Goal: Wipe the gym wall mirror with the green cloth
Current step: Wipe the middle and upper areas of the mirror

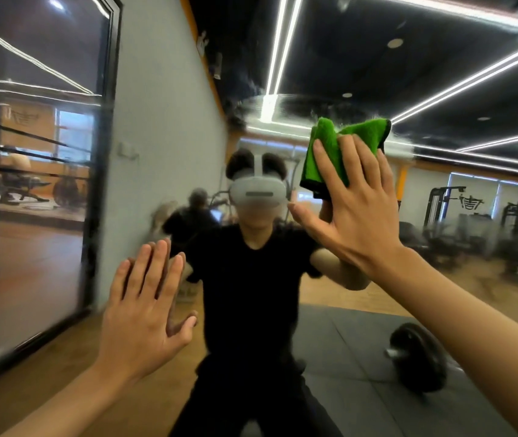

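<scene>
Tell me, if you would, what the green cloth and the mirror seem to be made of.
Green cloth: probably microfibre or terry, going by its fuzzy matte pile and dark bound edge. Mirror: glass with a glossy reflective finish, since it reflects the ceiling light strips; hazy smears dull it near the cloth.

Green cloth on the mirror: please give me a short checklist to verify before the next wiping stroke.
1. Cloth contact: ok; the right hand presses the green cloth flat on the mirror with straight fingers.
2. Cloth folded, no loose corner hanging: ok.
3. Left hand off the mirror: not ok; it seems to lie flat on it.
4. Mirror above the cloth free of streaks: not ok; a hazy arc shows there.
5. Cloth clean enough: cannot tell.
</scene>
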{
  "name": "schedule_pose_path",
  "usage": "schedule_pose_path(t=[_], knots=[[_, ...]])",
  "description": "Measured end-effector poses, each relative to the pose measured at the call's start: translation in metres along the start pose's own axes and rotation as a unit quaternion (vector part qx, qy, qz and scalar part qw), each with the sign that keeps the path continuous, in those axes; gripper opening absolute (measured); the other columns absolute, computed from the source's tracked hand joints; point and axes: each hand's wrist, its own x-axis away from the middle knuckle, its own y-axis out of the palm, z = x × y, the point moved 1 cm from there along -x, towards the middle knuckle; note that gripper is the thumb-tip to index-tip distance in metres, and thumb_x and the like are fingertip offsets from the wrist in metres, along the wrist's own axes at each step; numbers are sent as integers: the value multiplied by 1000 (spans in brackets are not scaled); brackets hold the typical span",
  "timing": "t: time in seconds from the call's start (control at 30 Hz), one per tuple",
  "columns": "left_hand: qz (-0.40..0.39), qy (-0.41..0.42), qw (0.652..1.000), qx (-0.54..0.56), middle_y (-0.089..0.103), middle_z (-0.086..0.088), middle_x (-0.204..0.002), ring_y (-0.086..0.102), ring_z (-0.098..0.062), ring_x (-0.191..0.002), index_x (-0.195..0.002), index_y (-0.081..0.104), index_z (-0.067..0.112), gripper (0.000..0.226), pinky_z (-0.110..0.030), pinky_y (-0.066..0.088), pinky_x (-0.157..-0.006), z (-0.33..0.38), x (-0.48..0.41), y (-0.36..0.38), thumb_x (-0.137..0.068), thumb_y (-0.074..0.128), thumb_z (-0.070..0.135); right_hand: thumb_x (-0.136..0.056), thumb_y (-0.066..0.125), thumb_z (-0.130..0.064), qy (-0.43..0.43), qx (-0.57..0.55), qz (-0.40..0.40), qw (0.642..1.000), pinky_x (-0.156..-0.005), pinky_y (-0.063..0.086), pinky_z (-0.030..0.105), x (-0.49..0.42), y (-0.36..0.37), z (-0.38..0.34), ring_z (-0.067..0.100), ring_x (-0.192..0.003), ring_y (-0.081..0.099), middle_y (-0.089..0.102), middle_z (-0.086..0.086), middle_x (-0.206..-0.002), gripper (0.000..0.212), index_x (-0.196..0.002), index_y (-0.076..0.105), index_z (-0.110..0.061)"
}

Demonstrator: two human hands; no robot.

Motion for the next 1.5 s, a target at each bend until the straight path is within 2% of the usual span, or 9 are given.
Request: schedule_pose_path(t=[0.2, 0.37, 0.47, 0.63, 0.8, 0.9, 1.1, 1.23, 1.5], knots=[[-1, 1, 1000, -1, 14, -17, -176, 13, -37, -163, -167, 22, 11, 95, -54, 9, -132, -1, -1, 0, -88, 49, 55, -99, 27, -76, 12, -7, 14, 1000, -128, 12, 51, -60, -6, 4, 31, -156, 22, 28, 12, -168, 84, -166, 25, -26], [-10, -1, 1000, 2, 12, -17, -176, 11, -37, -163, -168, 19, 12, 95, -55, 8, -132, 0, -1, 0, -89, 48, 56, -98, 40, -74, -19, 5, -12, 1000, -128, 14, 55, 3, -2, 19, 33, -158, 19, 25, 16, -169, 88, -167, 23, -22], [-7, -3, 1000, -2, 12, -17, -176, 11, -37, -163, -168, 20, 11, 95, -56, 9, -131, 1, 0, 0, -89, 48, 55, -98, 33, -76, -48, 15, -39, 998, -128, 13, 57, 4, -3, 33, 32, -160, 14, 20, 15, -172, 88, -167, 21, -22], [-4, -3, 1000, -2, 13, -17, -176, 12, -36, -163, -167, 21, 11, 95, -55, 8, -132, 1, 0, 2, -87, 50, 54, -96, 16, -80, 78, -40, -3, 996, -129, 2, 57, -74, -2, -5, 29, -162, 2, 7, 10, -176, 92, -168, 15, -22], [-1, -3, 1000, -2, 11, -15, -177, 9, -33, -164, -171, 12, 17, 97, -53, 7, -132, -1, -1, -1, -89, 48, 55, -96, 19, -79, -86, -49, -20, 995, -129, 3, 56, -73, 12, -118, 27, -162, 7, 13, 7, -175, 91, -167, 21, -23], [-2, 1, 1000, -2, 9, -15, -177, 9, -34, -164, -171, 11, 17, 97, -53, 7, -132, 1, 1, -2, -90, 47, 56, -99, 25, -76, -140, -51, -24, 989, -129, 5, 54, -65, 14, -96, 25, -162, 7, 13, 5, -175, 83, -167, 21, -28], [6, 5, 1000, -6, 7, -15, -177, 8, -34, -164, -171, 10, 16, 99, -54, 7, -132, 1, -3, 0, -88, 47, 55, -104, 23, -66, 73, -30, -15, 997, -129, 3, 57, -7, 1, 35, 27, -162, 1, 6, 9, -176, 79, -168, 16, -22], [4, 4, 1000, -21, 11, -17, -176, 10, -36, -163, -167, 22, 9, 96, -54, 7, -132, 3, -1, 3, -87, 50, 55, -102, 13, -68, 247, -52, 11, 968, -128, 1, 60, -18, -1, -4, 29, -162, 0, 4, 9, -176, 81, -168, 13, -22], [10, -2, 1000, 2, 14, -17, -176, 13, -35, -163, -170, 14, 15, 96, -53, 7, -132, -1, -1, 3, -91, 49, 56, -100, 14, -74, 8, -94, -66, 993, -128, -11, 52, -65, 11, -171, 24, -162, -6, 1, 2, -176, 81, -168, 10, -30]])
